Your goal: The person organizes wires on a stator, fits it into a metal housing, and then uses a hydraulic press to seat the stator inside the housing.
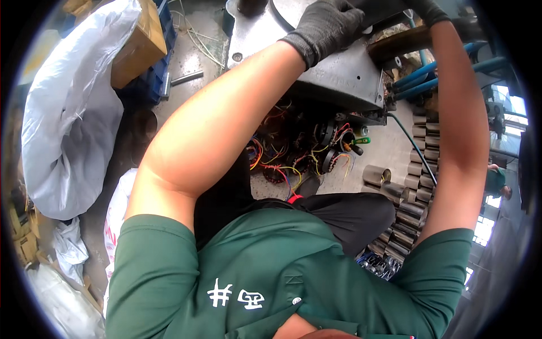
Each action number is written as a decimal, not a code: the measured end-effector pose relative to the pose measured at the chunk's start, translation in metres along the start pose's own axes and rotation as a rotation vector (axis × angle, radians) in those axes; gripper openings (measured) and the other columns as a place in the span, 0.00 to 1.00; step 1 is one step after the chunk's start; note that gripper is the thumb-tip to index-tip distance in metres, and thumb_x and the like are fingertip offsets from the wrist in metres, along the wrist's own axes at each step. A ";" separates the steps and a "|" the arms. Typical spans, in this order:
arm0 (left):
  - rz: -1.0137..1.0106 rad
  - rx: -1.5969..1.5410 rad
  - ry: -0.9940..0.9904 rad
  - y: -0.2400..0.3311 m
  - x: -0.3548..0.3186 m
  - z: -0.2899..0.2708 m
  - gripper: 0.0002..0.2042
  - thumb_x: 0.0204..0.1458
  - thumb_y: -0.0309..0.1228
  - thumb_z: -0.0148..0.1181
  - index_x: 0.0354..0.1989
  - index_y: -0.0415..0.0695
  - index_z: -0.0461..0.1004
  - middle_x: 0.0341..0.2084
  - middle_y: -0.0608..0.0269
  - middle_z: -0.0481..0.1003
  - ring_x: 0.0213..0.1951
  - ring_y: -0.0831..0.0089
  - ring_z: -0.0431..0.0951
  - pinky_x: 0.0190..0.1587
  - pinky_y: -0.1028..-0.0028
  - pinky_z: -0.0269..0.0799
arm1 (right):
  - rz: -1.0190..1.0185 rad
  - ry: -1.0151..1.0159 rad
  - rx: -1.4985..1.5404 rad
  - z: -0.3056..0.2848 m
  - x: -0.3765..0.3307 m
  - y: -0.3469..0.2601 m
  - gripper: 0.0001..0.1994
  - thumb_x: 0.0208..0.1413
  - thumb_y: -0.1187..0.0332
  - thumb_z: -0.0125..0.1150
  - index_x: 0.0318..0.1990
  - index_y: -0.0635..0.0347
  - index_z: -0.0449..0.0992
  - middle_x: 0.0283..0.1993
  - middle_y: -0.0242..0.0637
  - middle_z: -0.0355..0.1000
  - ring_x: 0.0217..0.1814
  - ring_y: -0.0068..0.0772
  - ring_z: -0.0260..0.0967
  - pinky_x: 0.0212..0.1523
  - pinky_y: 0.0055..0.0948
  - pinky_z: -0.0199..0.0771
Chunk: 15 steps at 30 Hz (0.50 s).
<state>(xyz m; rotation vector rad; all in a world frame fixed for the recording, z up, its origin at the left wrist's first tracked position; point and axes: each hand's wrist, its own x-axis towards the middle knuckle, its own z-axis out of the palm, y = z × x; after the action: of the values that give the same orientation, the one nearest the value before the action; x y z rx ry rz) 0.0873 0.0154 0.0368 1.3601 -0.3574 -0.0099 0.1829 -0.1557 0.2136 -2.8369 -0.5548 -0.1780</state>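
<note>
The left hand [333,28], in a dark glove, is partly curled above a grey metal machine housing [339,75], beside a dark part [387,11]; whether it grips anything cannot be told. The right hand [428,11], cut off by the edge, lies beyond that part, its opening and hold unclear. Below the left hand, wired stators [326,134] lie on the floor [375,150]; below the right, blue pipes [419,74].

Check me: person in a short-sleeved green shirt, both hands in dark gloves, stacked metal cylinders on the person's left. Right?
One slip: the metal cylinders are on the person's right, as the head view shows. The rest stands: short-sleeved green shirt, left hand and right hand in dark gloves.
</note>
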 end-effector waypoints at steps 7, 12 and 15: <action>0.016 -0.227 -0.058 0.024 -0.017 -0.003 0.11 0.64 0.36 0.60 0.37 0.39 0.79 0.25 0.60 0.78 0.27 0.73 0.76 0.34 0.69 0.74 | -0.332 0.563 0.045 -0.002 -0.044 -0.010 0.20 0.69 0.50 0.60 0.46 0.60 0.82 0.36 0.34 0.79 0.38 0.30 0.74 0.45 0.33 0.75; 0.163 -0.049 0.069 0.036 -0.025 -0.023 0.11 0.64 0.34 0.60 0.36 0.37 0.79 0.24 0.59 0.77 0.26 0.73 0.76 0.31 0.69 0.75 | -0.509 0.269 -0.052 0.093 -0.160 -0.020 0.18 0.62 0.64 0.66 0.58 0.57 0.78 0.50 0.40 0.79 0.50 0.39 0.78 0.51 0.35 0.80; 0.078 -0.161 -0.013 0.051 -0.037 -0.031 0.12 0.63 0.35 0.59 0.38 0.37 0.79 0.26 0.54 0.79 0.30 0.66 0.79 0.37 0.66 0.76 | -0.371 -0.122 0.270 0.179 -0.259 -0.037 0.19 0.51 0.70 0.74 0.51 0.57 0.79 0.45 0.44 0.79 0.47 0.47 0.80 0.49 0.41 0.81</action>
<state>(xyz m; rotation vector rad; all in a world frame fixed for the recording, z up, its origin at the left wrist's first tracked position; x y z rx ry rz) 0.0502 0.0636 0.0716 1.1865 -0.4113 0.0167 -0.0568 -0.1675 0.0070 -2.4736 -1.0449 0.0064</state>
